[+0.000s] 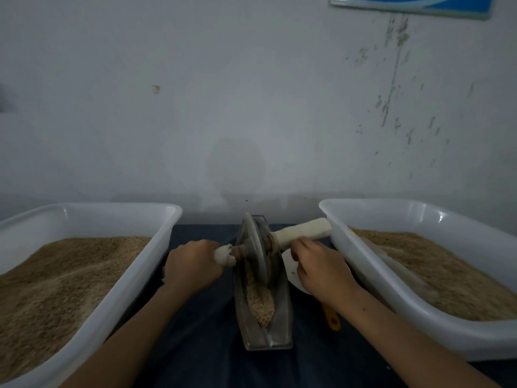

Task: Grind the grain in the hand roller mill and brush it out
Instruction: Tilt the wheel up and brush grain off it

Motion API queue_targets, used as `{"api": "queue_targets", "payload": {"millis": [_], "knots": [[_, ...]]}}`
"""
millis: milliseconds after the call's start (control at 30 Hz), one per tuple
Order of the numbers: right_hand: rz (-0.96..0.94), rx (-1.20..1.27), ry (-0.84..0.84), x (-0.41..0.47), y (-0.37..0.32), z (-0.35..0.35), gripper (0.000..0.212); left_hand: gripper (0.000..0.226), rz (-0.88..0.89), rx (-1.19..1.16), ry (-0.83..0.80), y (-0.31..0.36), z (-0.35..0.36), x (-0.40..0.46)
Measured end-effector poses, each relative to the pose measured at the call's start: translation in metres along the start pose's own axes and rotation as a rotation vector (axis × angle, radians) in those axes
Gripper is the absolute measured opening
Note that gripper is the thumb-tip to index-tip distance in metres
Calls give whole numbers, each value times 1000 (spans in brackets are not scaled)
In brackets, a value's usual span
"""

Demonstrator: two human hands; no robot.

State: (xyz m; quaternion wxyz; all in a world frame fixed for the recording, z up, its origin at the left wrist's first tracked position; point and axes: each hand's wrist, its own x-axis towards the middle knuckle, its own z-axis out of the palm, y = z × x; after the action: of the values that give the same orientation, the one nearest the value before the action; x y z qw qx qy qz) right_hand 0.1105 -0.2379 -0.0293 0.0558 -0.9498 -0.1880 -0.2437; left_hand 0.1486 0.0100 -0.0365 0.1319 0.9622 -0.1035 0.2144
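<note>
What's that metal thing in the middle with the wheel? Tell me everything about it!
The hand roller mill is a long, narrow grey metal trough standing on dark cloth between two white tubs. A thin metal wheel stands upright in it on an axle with pale handles either side. The left hand grips the left handle; the right hand rests at the right handle. Tan crushed grain lies in the trough.

Left hand (pixel 193 266) round mill handle (pixel 223 254); right hand (pixel 319 268) beside wheel (pixel 256 243)

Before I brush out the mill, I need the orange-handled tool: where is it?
In the head view, the orange handle lies right of the mill trough, under the right forearm, beside the right tub.
</note>
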Motion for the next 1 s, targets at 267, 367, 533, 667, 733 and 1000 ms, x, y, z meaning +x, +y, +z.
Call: {"api": "queue_targets", "payload": {"millis": [267, 367, 533, 667, 733, 1000], "knots": [[392, -194, -373, 5, 10, 15, 66, 15, -211, -217, 22, 9, -9, 9], [357, -227, -468, 5, 8, 12, 79, 12, -234, -184, 67, 9, -16, 12], [376, -130, -382, 7, 1, 7, 78, 15, -208, -165, 82, 14, -19, 9], [438, 308, -147, 17, 7, 0, 41, 18, -196, -168, 40, 16, -16, 6], [464, 563, -77, 23, 11, -3, 20, 16, -198, -174, 26, 15, -16, 6], [656, 1769, -40, 35, 0, -7, 31, 9, -276, -229, 19, 11, -20, 7]]}}
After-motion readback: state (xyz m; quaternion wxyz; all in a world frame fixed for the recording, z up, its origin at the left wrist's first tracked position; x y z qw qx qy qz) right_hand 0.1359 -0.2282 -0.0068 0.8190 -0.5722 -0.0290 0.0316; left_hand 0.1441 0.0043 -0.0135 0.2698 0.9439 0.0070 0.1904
